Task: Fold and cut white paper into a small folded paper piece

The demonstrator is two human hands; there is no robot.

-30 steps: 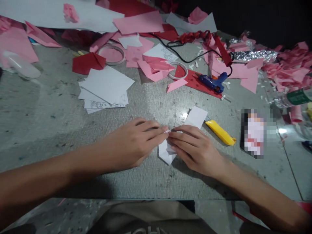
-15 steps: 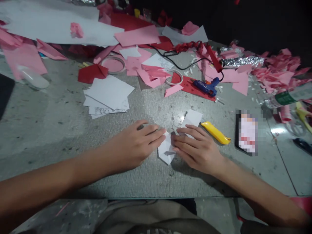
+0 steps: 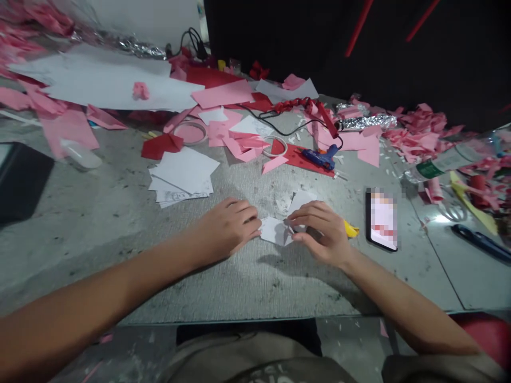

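Between my hands is a small folded piece of white paper (image 3: 274, 230), low over the grey table. My left hand (image 3: 235, 226) pinches its left edge, fingers curled together. At its right end, my right hand (image 3: 319, 229) grips the paper between thumb and fingers. Another white sheet (image 3: 302, 199) lies just behind my right hand, partly covered by it. A yellow box cutter (image 3: 352, 229) sticks out to the right of that hand, most of it hidden.
A phone (image 3: 382, 219) lies to the right. White sheets (image 3: 186, 170) are stacked at back left. Farther back are a blue glue gun (image 3: 321, 157), tape rolls (image 3: 276, 146) and pink paper scraps (image 3: 239, 143). A plastic bottle (image 3: 451, 159) lies at right.
The folded paper has been turned, and its pointed end no longer faces me. My right hand has shifted to cover more of the box cutter. The camera view has tilted up.
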